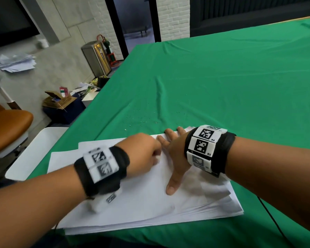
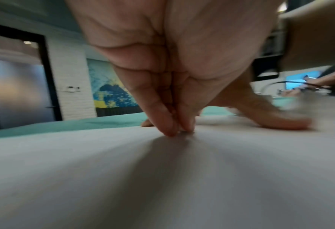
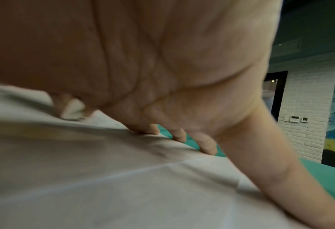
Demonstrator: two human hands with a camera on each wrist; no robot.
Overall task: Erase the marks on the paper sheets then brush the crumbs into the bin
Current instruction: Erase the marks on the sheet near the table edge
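Erasing step: my left hand (image 1: 141, 153) is pinching a white eraser (image 3: 72, 109) against the top paper sheet (image 1: 150, 199), while my right hand (image 1: 174, 154), spread flat beside it, is pinning the stack. Crumbs (image 1: 141, 120) are lying beyond my fingertips; brushing them binward probably follows.

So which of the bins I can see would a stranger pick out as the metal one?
Follow the left edge of the green table to its far corner, then look at the floor by the grey wall. The steel bin stands there upright, tall and shiny, unlike the low cardboard box nearer you.
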